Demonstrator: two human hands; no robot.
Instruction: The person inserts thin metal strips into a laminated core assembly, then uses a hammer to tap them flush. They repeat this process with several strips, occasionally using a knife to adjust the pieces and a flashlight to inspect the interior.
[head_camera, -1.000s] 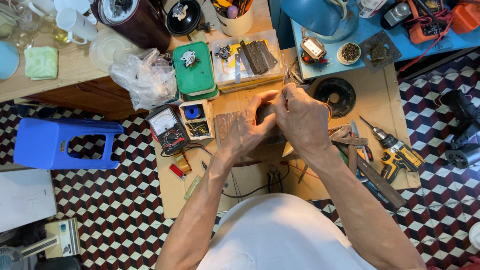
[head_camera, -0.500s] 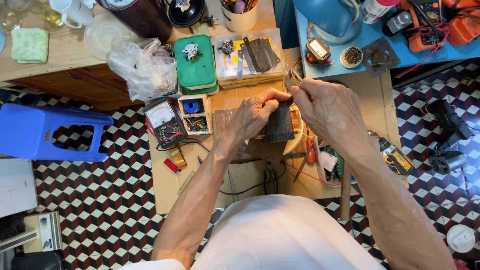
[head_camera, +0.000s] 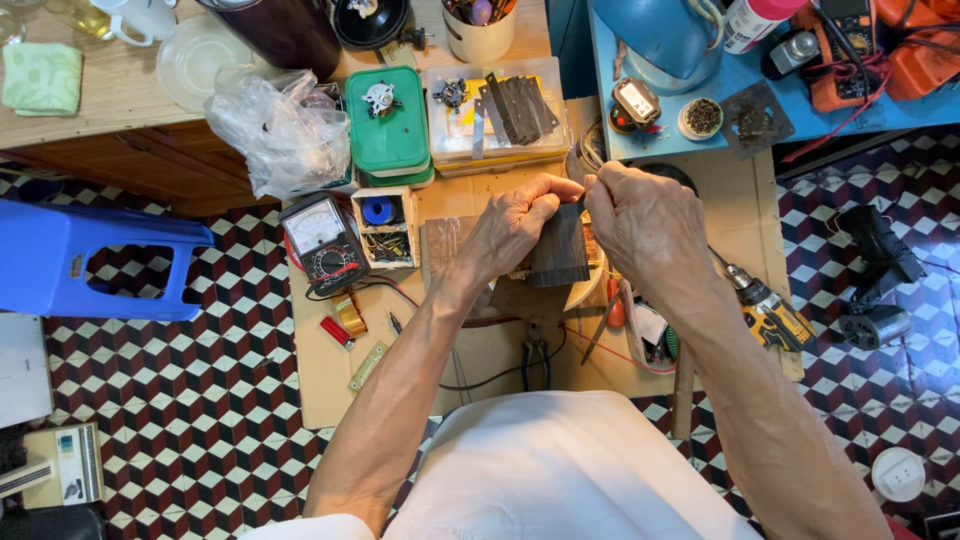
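We've got both forearms stretched forward, bare, elbows apart, wrists angling in toward each other. Our left hand (head_camera: 510, 225) and right hand (head_camera: 640, 225) meet above the dark ribbed plate (head_camera: 560, 245), fingers curled, fingertips pinching its top edge, knuckles up.

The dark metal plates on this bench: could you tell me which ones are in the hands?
The stack gripped at its top edge by the left hand and right hand; the loose strips lie untouched on the clear box.

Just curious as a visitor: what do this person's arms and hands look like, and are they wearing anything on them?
Both arms are bare to above the elbow. The left hand and right hand wear no gloves, rings or watch that I can see. A white garment covers the body.
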